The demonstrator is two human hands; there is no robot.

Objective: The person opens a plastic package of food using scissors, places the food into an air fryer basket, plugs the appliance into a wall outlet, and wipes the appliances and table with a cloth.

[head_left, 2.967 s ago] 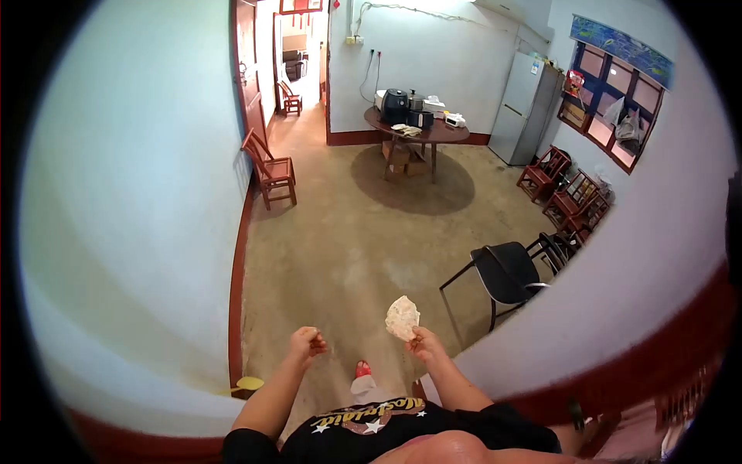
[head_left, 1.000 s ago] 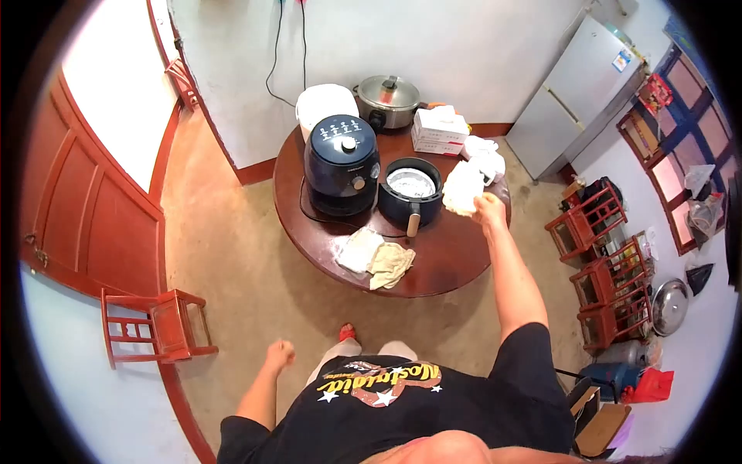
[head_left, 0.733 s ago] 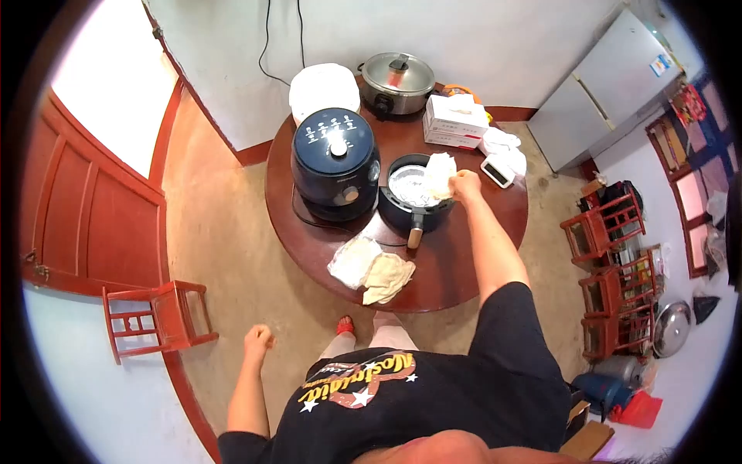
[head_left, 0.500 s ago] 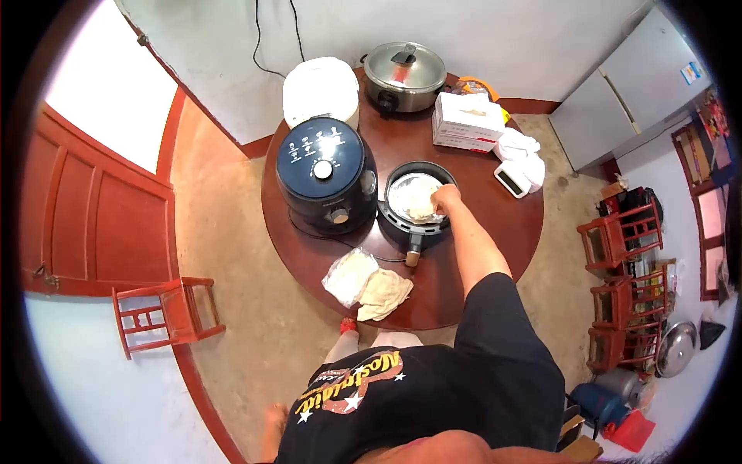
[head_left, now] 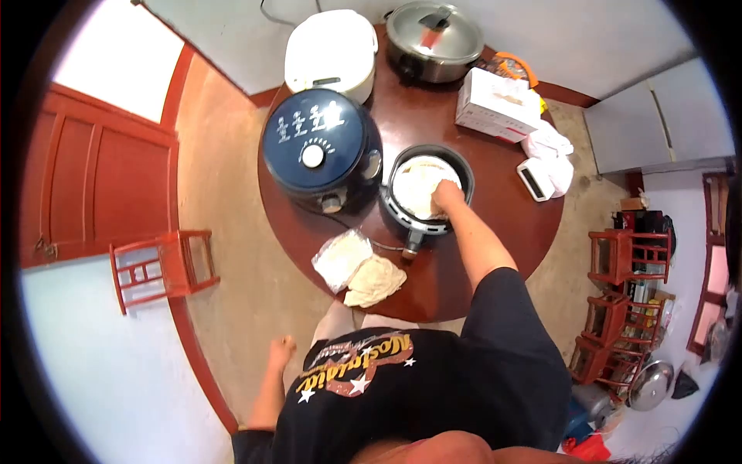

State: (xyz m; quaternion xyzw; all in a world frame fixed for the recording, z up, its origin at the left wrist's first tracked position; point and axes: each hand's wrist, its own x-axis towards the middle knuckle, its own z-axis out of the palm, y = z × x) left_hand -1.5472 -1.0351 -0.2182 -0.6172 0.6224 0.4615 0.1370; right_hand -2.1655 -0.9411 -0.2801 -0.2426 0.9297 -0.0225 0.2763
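The right hand [head_left: 449, 198] reaches down into the air-fryer basket [head_left: 417, 225], its fingers at the near right part of a pale flatbread [head_left: 413, 184]. From where I stand their tips are hidden, so I cannot tell whether they grip the flatbread or merely press it. The flatbread lies inside the basket, spreading beyond the fingers to the left and away from the body. Well apart from these, nearer the body and to the left, the left hand [head_left: 282, 350] hangs with its fingers curled in, nothing visible in them. To the left of the right fingers stands the air fryer [head_left: 309, 143]; nearer the body, on the bench [head_left: 529, 224], lie a clear plastic bag [head_left: 341, 259] and a tan cloth [head_left: 376, 281]. The step appears to be settling the flatbread. Done well, it calls for a light touch, the edge eased down inside the wall without folding, and a straight upward release.
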